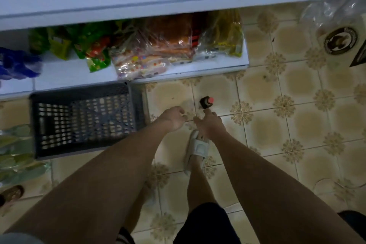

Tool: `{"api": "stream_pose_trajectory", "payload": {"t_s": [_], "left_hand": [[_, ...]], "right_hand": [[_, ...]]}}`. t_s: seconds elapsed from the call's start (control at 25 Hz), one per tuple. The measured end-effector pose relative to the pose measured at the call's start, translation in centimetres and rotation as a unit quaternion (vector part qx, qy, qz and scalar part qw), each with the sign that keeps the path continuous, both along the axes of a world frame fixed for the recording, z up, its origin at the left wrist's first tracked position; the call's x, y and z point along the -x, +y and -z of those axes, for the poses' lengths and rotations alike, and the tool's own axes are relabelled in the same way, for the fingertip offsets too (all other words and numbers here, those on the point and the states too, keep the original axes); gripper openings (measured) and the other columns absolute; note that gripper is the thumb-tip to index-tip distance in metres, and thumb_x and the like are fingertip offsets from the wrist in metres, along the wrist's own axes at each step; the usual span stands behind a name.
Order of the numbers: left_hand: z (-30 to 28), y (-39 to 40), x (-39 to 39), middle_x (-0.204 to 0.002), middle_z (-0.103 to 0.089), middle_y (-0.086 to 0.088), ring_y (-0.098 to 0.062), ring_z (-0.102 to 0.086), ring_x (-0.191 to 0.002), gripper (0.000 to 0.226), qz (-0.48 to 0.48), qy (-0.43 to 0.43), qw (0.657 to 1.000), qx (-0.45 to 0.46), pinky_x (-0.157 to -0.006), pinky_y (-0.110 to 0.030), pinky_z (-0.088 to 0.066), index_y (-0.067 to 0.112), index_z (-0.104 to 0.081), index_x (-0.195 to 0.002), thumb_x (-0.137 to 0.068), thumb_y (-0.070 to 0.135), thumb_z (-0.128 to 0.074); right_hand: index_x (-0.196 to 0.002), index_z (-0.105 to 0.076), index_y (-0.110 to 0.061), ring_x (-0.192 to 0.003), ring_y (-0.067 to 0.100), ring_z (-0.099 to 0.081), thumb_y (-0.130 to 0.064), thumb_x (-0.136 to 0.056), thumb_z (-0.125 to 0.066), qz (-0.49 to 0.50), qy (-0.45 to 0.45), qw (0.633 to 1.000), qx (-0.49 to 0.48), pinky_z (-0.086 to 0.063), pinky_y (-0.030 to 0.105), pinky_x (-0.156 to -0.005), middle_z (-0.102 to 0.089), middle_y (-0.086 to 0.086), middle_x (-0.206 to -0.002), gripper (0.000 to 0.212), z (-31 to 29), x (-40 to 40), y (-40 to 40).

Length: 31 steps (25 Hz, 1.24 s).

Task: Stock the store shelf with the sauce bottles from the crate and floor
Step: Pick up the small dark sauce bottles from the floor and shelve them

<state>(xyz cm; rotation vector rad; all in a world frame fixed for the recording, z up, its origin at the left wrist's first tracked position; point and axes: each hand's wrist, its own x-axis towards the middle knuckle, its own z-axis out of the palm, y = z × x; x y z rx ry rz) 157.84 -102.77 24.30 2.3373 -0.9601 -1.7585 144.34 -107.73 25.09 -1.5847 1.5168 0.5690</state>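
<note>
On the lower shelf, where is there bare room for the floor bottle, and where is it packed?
Bare white shelf shows between the blue bag and the green packets, in front of the yellow-green packs. From there right to the shelf end, wrapped snack packs crowd it. The bottle stands on tile beyond both hands, untouched.

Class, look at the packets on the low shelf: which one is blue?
The blue packet at the shelf's far left end; the others are green, yellow, orange or clear.
</note>
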Motion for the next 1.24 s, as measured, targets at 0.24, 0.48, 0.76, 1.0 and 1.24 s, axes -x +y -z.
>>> {"api": "stream_pose_trajectory", "payload": {"t_s": [0.24, 0.48, 0.76, 1.0, 1.24], "left_hand": [[13.4, -7.7, 6.9, -0.13, -0.057, -0.014, -0.031, -0.057, -0.116, 0.033, -0.056, 0.028, 0.998, 0.012, -0.098, -0.034, -0.047, 0.011, -0.056, -0.125, -0.093, 0.015, -0.057], [24.4, -12.4, 9.8, -0.134, -0.054, -0.015, -0.033, -0.056, -0.117, 0.059, -0.051, -0.015, 0.997, 0.061, -0.098, -0.039, -0.046, 0.013, -0.044, -0.139, -0.085, -0.006, -0.059], [30.8, -13.9, 11.1, -0.125, -0.064, -0.006, -0.024, -0.058, -0.115, 0.05, -0.032, -0.04, 0.993, 0.105, -0.099, -0.033, -0.045, 0.02, -0.057, -0.128, -0.082, 0.009, -0.071], [29.8, -12.8, 9.5, -0.109, -0.068, -0.001, -0.019, -0.06, -0.101, 0.035, -0.043, -0.042, 0.986, 0.158, -0.085, -0.029, -0.047, 0.02, -0.063, -0.116, -0.082, 0.025, -0.074], [21.2, -10.0, 3.6, -0.091, -0.063, 0.008, -0.005, -0.057, -0.086, 0.017, -0.173, 0.104, 0.962, 0.184, -0.074, -0.016, -0.039, 0.019, -0.064, -0.099, -0.084, 0.02, -0.072]], "right_hand": [[-0.136, -0.041, -0.007, -0.115, 0.034, -0.056, -0.028, -0.096, -0.052, 0.04, -0.006, 0.999, 0.0, -0.042, 0.033, -0.086, -0.058, 0.017, -0.127, 0.046, 12.5, 6.9, -8.7], [-0.138, -0.037, -0.012, -0.09, 0.024, -0.055, -0.003, -0.09, -0.053, 0.006, -0.042, 0.999, -0.016, -0.044, 0.032, -0.076, -0.055, 0.006, -0.098, 0.051, 23.5, 8.3, -12.8], [-0.131, -0.052, -0.009, -0.108, 0.031, -0.06, 0.003, -0.087, -0.045, 0.028, -0.147, 0.989, -0.014, -0.05, 0.042, -0.092, -0.065, 0.013, -0.12, 0.046, 28.3, 8.1, -14.1], [-0.133, -0.051, -0.011, -0.098, 0.019, -0.057, 0.011, -0.084, -0.043, 0.039, -0.118, 0.992, 0.007, -0.043, 0.023, -0.069, -0.06, 0.006, -0.123, 0.054, 27.9, 9.8, -14.0], [-0.147, -0.033, -0.02, -0.114, 0.025, -0.053, -0.016, -0.082, -0.074, -0.007, -0.11, 0.994, -0.014, -0.043, 0.028, -0.081, -0.043, 0.011, -0.14, 0.076, 21.4, 7.8, -11.9]]}}
